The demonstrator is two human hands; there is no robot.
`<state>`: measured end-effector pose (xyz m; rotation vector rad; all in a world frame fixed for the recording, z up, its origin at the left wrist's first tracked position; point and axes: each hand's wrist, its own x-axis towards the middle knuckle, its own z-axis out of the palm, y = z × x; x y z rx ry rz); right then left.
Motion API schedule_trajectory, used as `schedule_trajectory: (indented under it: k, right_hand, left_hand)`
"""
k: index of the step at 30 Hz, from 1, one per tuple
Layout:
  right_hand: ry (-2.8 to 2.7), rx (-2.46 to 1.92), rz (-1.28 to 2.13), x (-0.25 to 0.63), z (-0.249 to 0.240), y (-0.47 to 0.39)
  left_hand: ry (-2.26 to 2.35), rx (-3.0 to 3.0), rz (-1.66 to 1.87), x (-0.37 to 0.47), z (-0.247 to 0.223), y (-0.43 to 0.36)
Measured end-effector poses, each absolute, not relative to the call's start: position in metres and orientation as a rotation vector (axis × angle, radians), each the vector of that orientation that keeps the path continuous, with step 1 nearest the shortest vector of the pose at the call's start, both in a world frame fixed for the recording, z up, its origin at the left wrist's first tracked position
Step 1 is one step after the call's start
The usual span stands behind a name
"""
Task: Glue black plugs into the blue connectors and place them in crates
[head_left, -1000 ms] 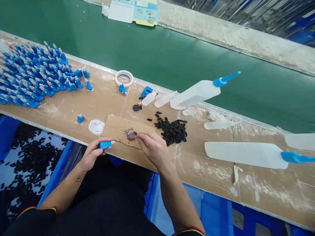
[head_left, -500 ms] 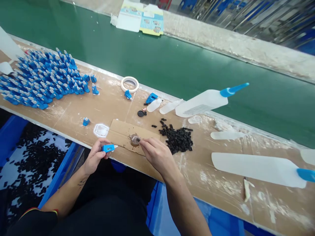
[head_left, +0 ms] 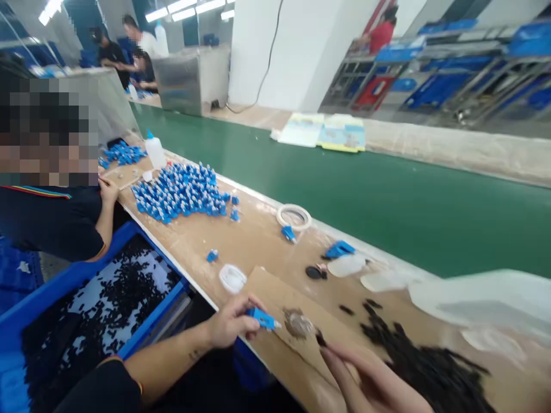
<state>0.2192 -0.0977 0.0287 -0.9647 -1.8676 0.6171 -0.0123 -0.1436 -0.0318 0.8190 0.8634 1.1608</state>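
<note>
My left hand (head_left: 228, 326) grips a blue plastic part (head_left: 262, 319) with a pale tip pointing right. Between the thumb and fingers of my right hand (head_left: 365, 376) is a small black piece (head_left: 320, 338). That piece is just right of a wet, clear-brown puddle (head_left: 298, 322) on a flat cardboard strip (head_left: 262, 285). Beyond my right hand lies a pile of black pieces (head_left: 434, 367), blurred by motion. A white oval patch (head_left: 233, 279) marks the table left of the cardboard.
Many blue parts (head_left: 178, 192) stand clustered on the table's left. A tape roll (head_left: 294, 217) and a large white bottle (head_left: 482, 295) lie along the green belt (head_left: 387, 212). A blue bin (head_left: 37, 307) of black pieces is below left, beside a co-worker (head_left: 47, 223).
The view has swung up and left, bringing co-workers into sight. My right hand has shifted from over the puddle to its right side. My left hand keeps the blue part.
</note>
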Motion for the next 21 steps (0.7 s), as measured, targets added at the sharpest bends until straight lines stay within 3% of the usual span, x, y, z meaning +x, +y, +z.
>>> schedule_trajectory:
  k: [2, 8, 21]
  right_hand:
    - [-1.632, -1.091, 0.801, 0.204, 0.032, -0.109]
    - [-1.282, -0.936, 1.166, 0.184, 0.013, -0.114]
    - [-1.708, -0.835, 1.0, 0.182, 0.023, -0.109]
  left_hand:
    - [0.898, 0.924, 1.106, -0.01, -0.019, -0.14]
    - [0.772, 0.972, 1.138, -0.004, -0.008, -0.13]
    - [0.82, 1.049, 1.067, -0.008, 0.004, -0.131]
